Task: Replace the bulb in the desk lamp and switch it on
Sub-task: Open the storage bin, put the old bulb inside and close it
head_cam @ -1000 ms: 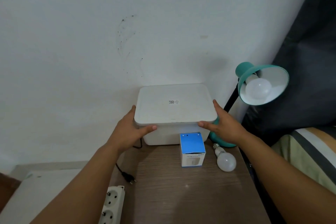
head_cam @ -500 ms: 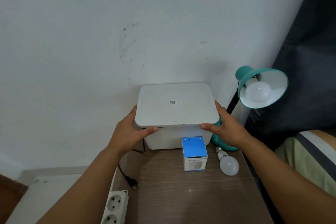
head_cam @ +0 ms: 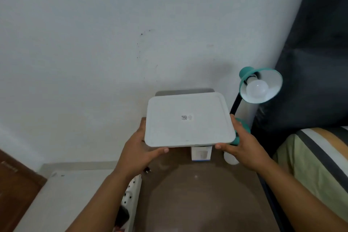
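The brown worktop (head_cam: pixel 207 199) carries a small box (head_cam: pixel 201 153) and a loose bulb (head_cam: pixel 230 158) near its back edge, the lamp base (head_cam: pixel 244 130) at the back right corner.

White scuffed wall (head_cam: pixel 94 43) (dark specks) behind brown wooden table (head_cam: pixel 207 194), striped bedding (head_cam: pixel 320 156) beside.

You have two bulbs: one (head_cam: pixel 257 88) in the single lamp (head_cam: pixel 263 81), one (head_cam: pixel 230 159) under your right hand (head_cam: pixel 244 149). One lid (head_cam: pixel 188 120) sits between your hands, one small box (head_cam: pixel 201 153) below it.

White lid (head_cam: pixel 188 120), black QR sticker at centre. Teal lamp shade (head_cam: pixel 260 84), white inside, white bulb (head_cam: pixel 257 88). Brown wood-grain tabletop (head_cam: pixel 197 194); green, white and dark-striped bedding (head_cam: pixel 316 156) at right.
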